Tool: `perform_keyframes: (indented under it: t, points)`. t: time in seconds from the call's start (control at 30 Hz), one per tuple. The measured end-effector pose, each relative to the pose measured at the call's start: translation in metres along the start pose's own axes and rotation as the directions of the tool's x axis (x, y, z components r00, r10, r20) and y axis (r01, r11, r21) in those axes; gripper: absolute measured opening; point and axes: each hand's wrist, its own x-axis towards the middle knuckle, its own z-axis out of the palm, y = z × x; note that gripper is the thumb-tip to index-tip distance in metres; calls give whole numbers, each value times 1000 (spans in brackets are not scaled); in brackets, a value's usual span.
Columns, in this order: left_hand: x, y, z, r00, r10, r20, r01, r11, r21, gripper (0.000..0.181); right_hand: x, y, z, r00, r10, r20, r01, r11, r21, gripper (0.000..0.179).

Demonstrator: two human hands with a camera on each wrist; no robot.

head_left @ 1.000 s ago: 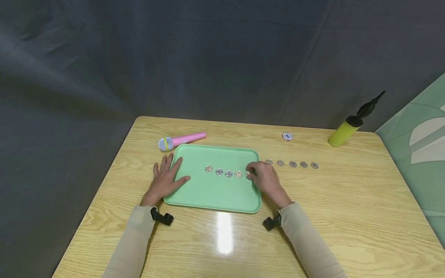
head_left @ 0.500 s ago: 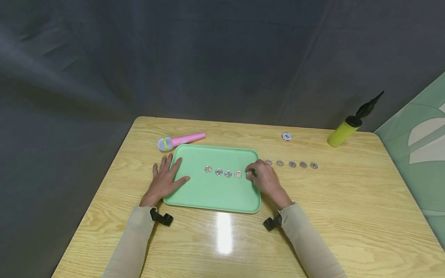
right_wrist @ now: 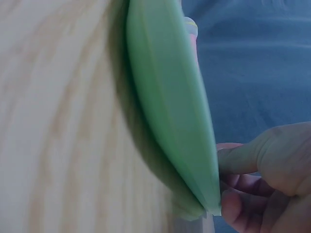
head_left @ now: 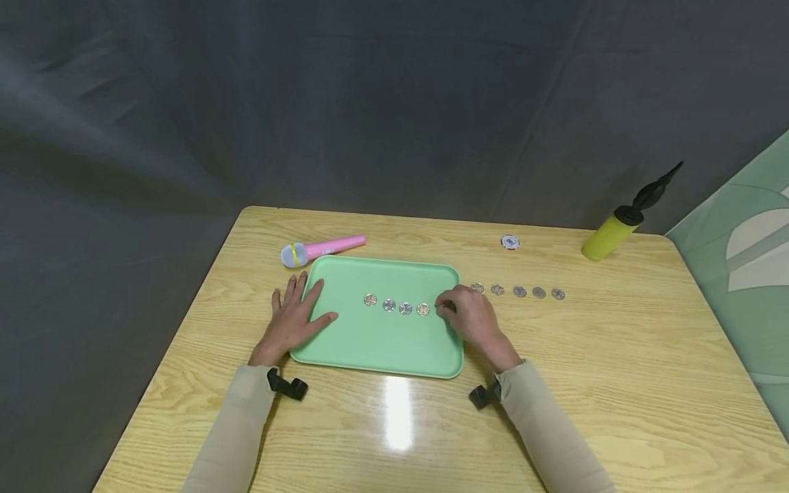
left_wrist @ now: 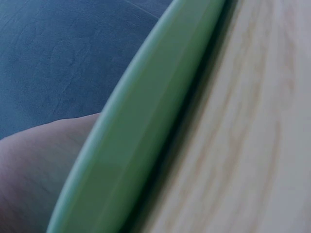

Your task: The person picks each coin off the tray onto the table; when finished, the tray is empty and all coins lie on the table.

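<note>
Fingers spread, my left hand (head_left: 290, 325) rests on the left rim of a light green tray (head_left: 376, 350). A row of silver coins (head_left: 405, 309) lies across the tray's middle. At that row's right end my right hand (head_left: 473, 318) has its thumb and fingertips pinched together on a coin, now hidden by the fingers. In the right wrist view the curled fingers (right_wrist: 243, 158) show just beyond the tray's edge (right_wrist: 170, 87). The left wrist view catches only part of the left hand (left_wrist: 43, 165) behind the tray's side (left_wrist: 131, 131).
More silver coins (head_left: 520, 292) line up on the wooden table (head_left: 616, 383) right of the tray. A pink toy microphone (head_left: 335, 246) lies behind the tray. A poker chip (head_left: 509, 242) and a yellow-green hand pump (head_left: 607, 236) with a black top are farther back right.
The coin at the right end of the tray's row, visible between the right fingertips before, is now out of sight as the fingers close together. The left hand stays put.
</note>
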Motion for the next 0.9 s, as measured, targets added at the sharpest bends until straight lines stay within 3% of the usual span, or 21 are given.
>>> perform_keyframes:
  t: [0.27,0.67,0.9]
  points:
    - [0,-1,0,1000,-2,5,2,1000,-14,83,2,6,-3,999,-26,29,22,993,120,13]
    - [0,0,-1,1000,1,0,-1,1000,-28,84,3,10,-13,994,67,85,-86,966,243,15]
    - [-1,0,-1,1000,-3,0,2,1000,-22,84,4,12,-14,993,67,99,-94,949,302,14]
